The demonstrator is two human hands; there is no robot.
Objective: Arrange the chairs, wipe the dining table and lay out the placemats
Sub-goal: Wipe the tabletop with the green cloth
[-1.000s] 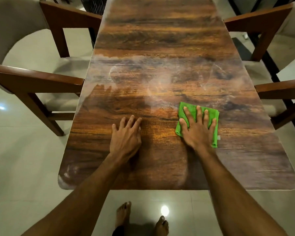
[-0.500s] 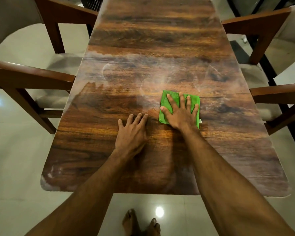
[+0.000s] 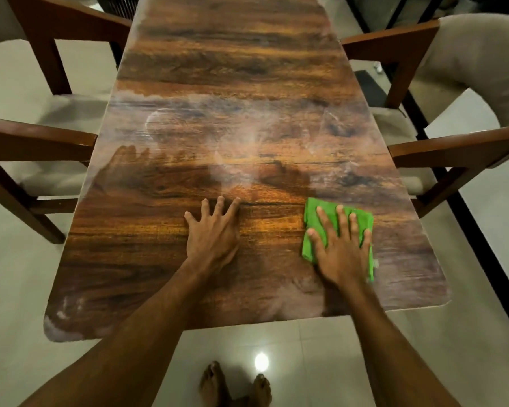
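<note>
Around the table (image 3: 232, 69) stand a left chair (image 3: 36, 139) and right chair (image 3: 453, 148).

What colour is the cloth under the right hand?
Bright green. The cloth lies flat under the right hand on the table, clearest in the head view.

glossy wood-grain table (image 3: 218, 69), green cloth (image 3: 315, 218), polished floor tiles (image 3: 321, 348).

Dim warm light; glare spot on floor (image 3: 261, 361).
</note>
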